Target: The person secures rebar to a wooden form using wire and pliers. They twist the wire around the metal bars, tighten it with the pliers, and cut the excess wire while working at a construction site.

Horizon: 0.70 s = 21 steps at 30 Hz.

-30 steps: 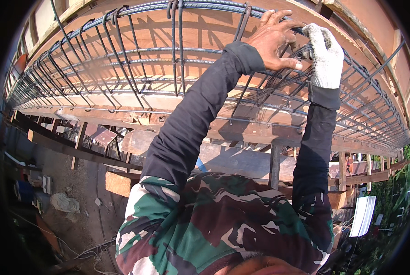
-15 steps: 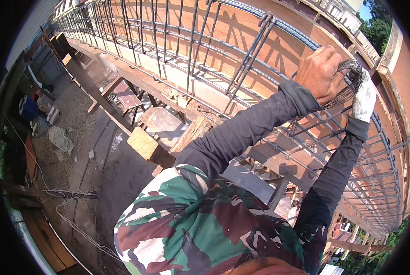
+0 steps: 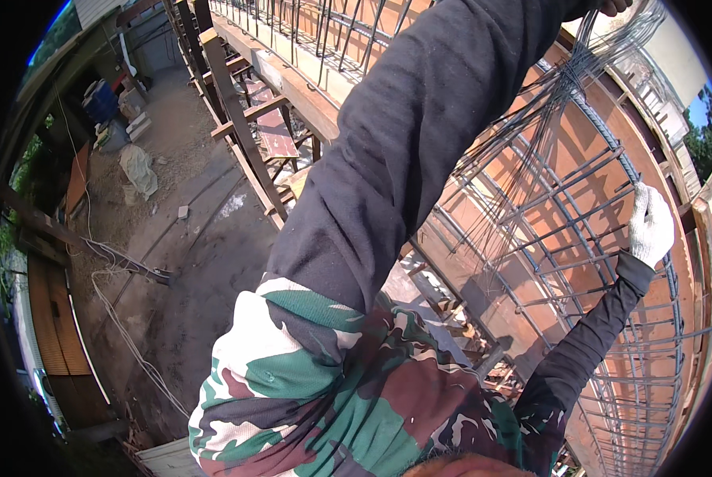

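A bundle of thin tie wire [image 3: 564,89] lies across the upper reinforcing bar [image 3: 603,126], its loose ends fanning down over the steel cage. My bare left hand [image 3: 613,7] is at the top edge of the view, mostly cut off; its visible fingers are curled against the upper part of the wire. The raised dark left sleeve crosses the view and hides part of the cage. In a white knit glove, my right hand [image 3: 651,226] closes on the same upper bar, farther along to the right and apart from the wire.
Stirrups and long bars form a cage [image 3: 603,298] beside plywood formwork [image 3: 499,179]. Timber supports [image 3: 233,119] stand to the left, above a dirt floor [image 3: 205,262]. A pale sack [image 3: 139,171], blue containers [image 3: 100,102] and a loose cable [image 3: 125,350] lie at the far left.
My left hand has moved up and away to the top edge. The wire bundle has spread out over the bar. My right hand has left the wire and moved down onto the bar.
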### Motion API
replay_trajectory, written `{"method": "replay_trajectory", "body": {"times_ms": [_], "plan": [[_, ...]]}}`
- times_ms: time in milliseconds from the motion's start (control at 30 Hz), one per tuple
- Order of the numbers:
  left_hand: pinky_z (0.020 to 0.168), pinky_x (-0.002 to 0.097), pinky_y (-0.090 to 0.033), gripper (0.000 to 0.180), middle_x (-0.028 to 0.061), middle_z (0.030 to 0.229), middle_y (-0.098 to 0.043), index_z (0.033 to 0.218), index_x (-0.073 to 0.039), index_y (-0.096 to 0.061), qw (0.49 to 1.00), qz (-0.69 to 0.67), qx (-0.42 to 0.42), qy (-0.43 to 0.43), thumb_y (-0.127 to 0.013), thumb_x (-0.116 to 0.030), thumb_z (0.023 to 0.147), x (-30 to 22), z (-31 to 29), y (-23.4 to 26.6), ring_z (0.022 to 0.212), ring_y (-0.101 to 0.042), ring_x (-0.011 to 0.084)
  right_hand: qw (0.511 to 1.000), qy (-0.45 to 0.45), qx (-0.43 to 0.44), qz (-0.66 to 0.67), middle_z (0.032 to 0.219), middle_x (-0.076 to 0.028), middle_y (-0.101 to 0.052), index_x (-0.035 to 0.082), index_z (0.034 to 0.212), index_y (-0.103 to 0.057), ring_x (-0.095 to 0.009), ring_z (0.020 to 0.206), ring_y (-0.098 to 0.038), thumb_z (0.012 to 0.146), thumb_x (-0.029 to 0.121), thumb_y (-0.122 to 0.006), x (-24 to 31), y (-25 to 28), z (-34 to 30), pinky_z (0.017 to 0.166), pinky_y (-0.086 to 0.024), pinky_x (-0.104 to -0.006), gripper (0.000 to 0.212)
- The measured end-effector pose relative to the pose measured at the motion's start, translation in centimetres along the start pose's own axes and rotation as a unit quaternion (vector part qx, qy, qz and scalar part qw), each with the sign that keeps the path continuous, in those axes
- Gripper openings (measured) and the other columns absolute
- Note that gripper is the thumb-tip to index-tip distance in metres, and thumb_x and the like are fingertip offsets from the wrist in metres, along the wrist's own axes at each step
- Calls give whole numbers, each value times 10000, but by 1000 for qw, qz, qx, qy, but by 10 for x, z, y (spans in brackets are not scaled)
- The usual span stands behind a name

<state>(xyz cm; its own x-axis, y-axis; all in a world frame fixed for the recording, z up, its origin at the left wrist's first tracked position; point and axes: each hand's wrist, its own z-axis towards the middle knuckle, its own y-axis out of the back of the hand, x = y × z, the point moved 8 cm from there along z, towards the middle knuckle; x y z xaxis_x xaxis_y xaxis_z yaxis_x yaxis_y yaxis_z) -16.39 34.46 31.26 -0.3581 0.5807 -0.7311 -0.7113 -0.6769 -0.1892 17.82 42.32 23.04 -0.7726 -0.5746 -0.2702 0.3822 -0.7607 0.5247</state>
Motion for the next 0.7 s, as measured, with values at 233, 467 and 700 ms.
{"method": "replay_trajectory", "body": {"times_ms": [233,467,700], "plan": [[652,403,-527,319,226,991,-548,1078,-36,-527,997,43,-59,30,-467,-293,898,3,71,189,618,-648,320,988,-97,102,60,909,-129,-672,63,1061,-685,-265,834,-650,952,326,-562,6,4,10,760,-491,-338,310],[656,371,-525,384,205,1169,-528,1235,-85,-465,987,99,-111,54,-391,-338,955,-20,101,393,634,-656,282,982,112,-145,-49,1112,-98,-631,102,1126,-629,-283,1010,-606,908,396,-593,89,39,54,870,-477,-365,367],[661,339,-523,462,183,1346,-507,1392,-135,-404,964,170,-195,57,-314,-383,1013,-71,32,560,650,-663,243,969,223,-15,103,1153,-156,-623,57,1171,-602,-336,1079,-585,919,514,-519,263,-83,171,900,-468,-399,528]]}}
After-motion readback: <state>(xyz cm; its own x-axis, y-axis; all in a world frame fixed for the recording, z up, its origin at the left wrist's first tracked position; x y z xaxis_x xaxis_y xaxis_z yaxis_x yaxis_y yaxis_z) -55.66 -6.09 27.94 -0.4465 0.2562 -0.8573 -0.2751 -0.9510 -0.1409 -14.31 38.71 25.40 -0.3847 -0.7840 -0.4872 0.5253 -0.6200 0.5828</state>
